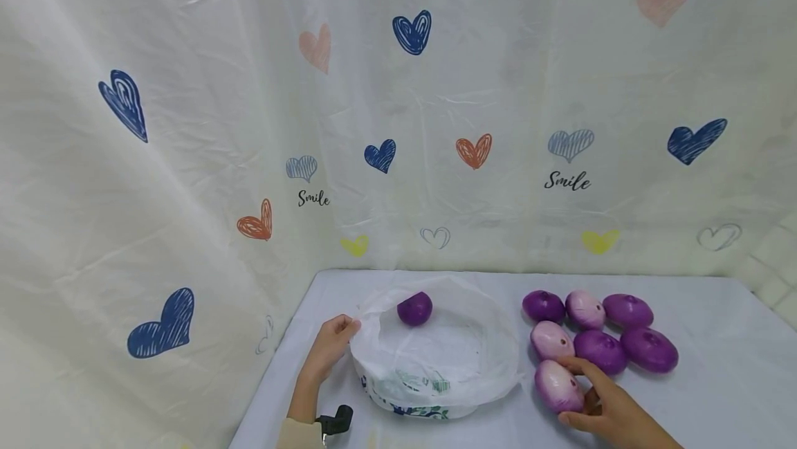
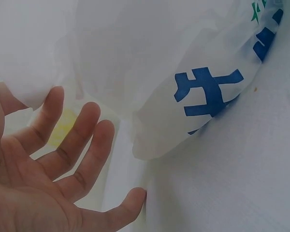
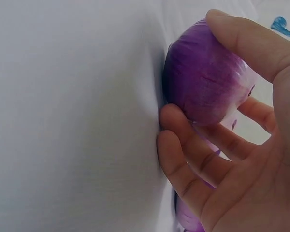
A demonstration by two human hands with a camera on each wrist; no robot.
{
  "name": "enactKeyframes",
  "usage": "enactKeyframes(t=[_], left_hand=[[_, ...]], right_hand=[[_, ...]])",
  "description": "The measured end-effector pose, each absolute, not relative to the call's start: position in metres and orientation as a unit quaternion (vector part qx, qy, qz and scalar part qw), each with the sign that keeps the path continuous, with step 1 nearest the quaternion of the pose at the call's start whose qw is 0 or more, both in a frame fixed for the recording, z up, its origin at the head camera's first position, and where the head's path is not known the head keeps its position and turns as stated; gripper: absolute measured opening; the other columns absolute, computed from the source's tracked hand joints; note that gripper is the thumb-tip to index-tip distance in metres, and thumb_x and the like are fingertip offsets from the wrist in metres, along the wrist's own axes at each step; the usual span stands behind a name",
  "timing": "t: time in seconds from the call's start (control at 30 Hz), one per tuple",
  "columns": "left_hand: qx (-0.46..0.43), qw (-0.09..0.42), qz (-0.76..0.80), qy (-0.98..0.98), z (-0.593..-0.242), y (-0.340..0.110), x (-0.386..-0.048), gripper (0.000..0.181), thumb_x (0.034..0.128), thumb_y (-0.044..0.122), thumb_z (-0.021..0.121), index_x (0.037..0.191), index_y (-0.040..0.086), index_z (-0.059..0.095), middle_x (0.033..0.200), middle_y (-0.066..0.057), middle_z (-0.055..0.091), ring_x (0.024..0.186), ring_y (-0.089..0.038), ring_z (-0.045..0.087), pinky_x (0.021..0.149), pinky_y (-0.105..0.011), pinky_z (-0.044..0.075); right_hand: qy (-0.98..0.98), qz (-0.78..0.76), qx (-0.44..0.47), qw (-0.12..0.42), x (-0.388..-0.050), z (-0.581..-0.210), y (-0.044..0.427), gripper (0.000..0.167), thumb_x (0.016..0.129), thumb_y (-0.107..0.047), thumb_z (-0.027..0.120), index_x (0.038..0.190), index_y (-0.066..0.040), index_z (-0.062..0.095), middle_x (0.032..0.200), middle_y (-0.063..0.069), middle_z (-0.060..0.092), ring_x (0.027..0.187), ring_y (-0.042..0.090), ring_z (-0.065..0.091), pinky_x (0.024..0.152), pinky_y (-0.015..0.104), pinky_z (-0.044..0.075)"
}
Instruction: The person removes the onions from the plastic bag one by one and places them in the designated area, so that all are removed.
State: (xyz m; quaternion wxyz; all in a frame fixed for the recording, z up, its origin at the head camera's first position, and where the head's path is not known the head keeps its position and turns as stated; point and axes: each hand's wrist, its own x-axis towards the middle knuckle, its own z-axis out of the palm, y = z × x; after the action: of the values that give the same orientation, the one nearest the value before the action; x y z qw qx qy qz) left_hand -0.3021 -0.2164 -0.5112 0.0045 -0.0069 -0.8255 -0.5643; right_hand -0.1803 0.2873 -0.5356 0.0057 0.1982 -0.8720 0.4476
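A white plastic bag (image 1: 436, 390) with green and blue print sits on the table, its mouth spread wide. Inside it, near the far left of the opening, lies one purple onion (image 1: 414, 309). My left hand (image 1: 331, 345) pinches the bag's left rim between thumb and forefinger; in the left wrist view the other fingers (image 2: 77, 154) are spread beside the bag. On the right, my right hand (image 1: 600, 404) holds a pinkish-purple onion (image 1: 558, 385), thumb on one side and fingers on the other. The right wrist view shows this onion (image 3: 208, 72) low against the tabletop.
Several more onions, dark purple (image 1: 649, 349) and pale pink (image 1: 551, 340), lie grouped just beyond my right hand. A white cloth covers the table (image 1: 716, 393). Behind stands a white curtain (image 1: 517, 68) with printed hearts. A black device (image 1: 336, 420) is strapped at my left wrist.
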Motion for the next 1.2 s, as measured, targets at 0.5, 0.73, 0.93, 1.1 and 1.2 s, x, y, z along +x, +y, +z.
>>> enactKeyframes(t=[0.5, 0.73, 0.93, 1.1, 1.2], left_hand=[[-0.007, 0.003, -0.565, -0.825, -0.511, -0.217, -0.301, 0.026, 0.1022, 0.030, 0.062, 0.099, 0.004, 0.067, 0.093, -0.006, 0.064, 0.084, -0.018, 0.056, 0.075, -0.036, 0.048], [-0.005, 0.004, -0.561, -0.828, -0.512, -0.218, -0.302, 0.024, 0.1021, 0.029, 0.062, 0.098, 0.006, 0.067, 0.093, -0.005, 0.064, 0.084, -0.018, 0.056, 0.076, -0.035, 0.049], [-0.007, 0.005, -0.560, -0.828, -0.513, -0.218, -0.304, 0.025, 0.1022, 0.030, 0.062, 0.099, 0.005, 0.067, 0.094, -0.005, 0.065, 0.086, -0.018, 0.056, 0.076, -0.033, 0.048], [-0.005, 0.006, -0.560, -0.828, -0.514, -0.218, -0.304, 0.023, 0.1024, 0.029, 0.062, 0.098, 0.006, 0.067, 0.094, -0.005, 0.065, 0.087, -0.018, 0.057, 0.076, -0.033, 0.048], [-0.005, 0.006, -0.563, -0.827, -0.514, -0.218, -0.305, 0.022, 0.1025, 0.027, 0.061, 0.098, 0.007, 0.067, 0.094, -0.005, 0.065, 0.087, -0.019, 0.057, 0.077, -0.033, 0.048]], right_hand=[[-0.867, 0.452, 0.211, -0.007, -0.178, -0.534, 0.286, 0.076, 0.092, -0.017, 0.075, 0.152, -0.007, 0.029, 0.102, -0.002, 0.051, 0.074, 0.005, 0.053, 0.063, 0.023, 0.044], [-0.862, 0.455, 0.223, -0.003, -0.177, -0.533, 0.286, 0.076, 0.092, -0.015, 0.076, 0.151, -0.005, 0.030, 0.114, -0.004, 0.052, 0.075, 0.006, 0.056, 0.064, 0.023, 0.047], [-0.866, 0.453, 0.212, -0.018, -0.176, -0.529, 0.287, 0.075, 0.093, -0.018, 0.075, 0.151, -0.007, 0.030, 0.131, -0.017, 0.046, 0.076, 0.006, 0.058, 0.067, 0.023, 0.049], [-0.863, 0.449, 0.230, -0.005, -0.175, -0.524, 0.288, 0.071, 0.092, -0.015, 0.075, 0.149, -0.004, 0.033, 0.138, -0.031, 0.039, 0.077, 0.005, 0.059, 0.067, 0.024, 0.049], [-0.868, 0.437, 0.237, 0.011, -0.176, -0.520, 0.289, 0.071, 0.091, -0.013, 0.076, 0.147, -0.002, 0.035, 0.138, -0.035, 0.038, 0.078, 0.003, 0.059, 0.066, 0.024, 0.050]])
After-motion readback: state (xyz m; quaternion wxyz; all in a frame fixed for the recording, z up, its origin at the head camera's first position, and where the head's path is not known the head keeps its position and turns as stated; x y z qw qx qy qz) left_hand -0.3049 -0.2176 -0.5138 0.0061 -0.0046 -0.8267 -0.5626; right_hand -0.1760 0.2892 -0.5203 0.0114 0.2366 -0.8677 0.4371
